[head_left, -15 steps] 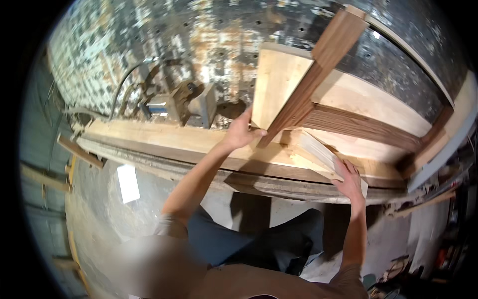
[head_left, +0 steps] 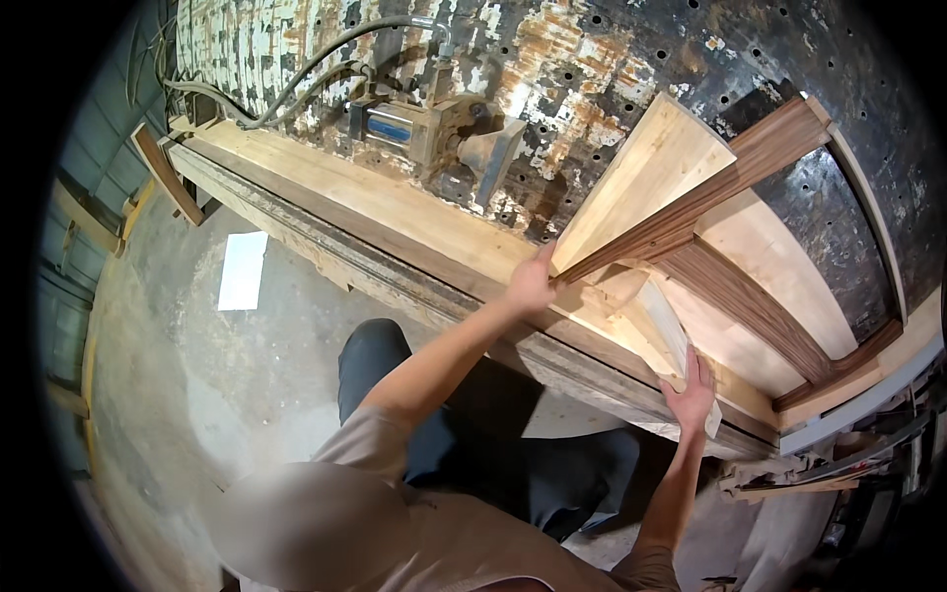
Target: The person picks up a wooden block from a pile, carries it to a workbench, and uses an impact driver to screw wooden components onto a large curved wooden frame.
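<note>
Plainly, the relation to note runs between the two hands. Right hand point(head_left: 692, 395): thumb and fingers closed about the near end of a narrow pale wedge point(head_left: 664, 314), a short end showing past the palm. From that grip the wedge's long axis points away from the person and leftward, far end near the dark brown strip point(head_left: 700, 202). Left hand point(head_left: 533, 284): at the strip's foot, against the lower end of a broad pale board point(head_left: 646, 173). Fingertips partly hidden; cannot tell whether it pinches or merely rests. Right hand is nearer the wedge.

Surroundings: board and strip slant away rightward from the left hand. Left of it, a pale rail point(head_left: 395, 194); beyond the rail, a metal clamp point(head_left: 449, 138) with a hose point(head_left: 340, 41). Past the right hand's grip, a dark crosspiece point(head_left: 752, 306) meets the strip, hemming in the wedge's far side.
</note>
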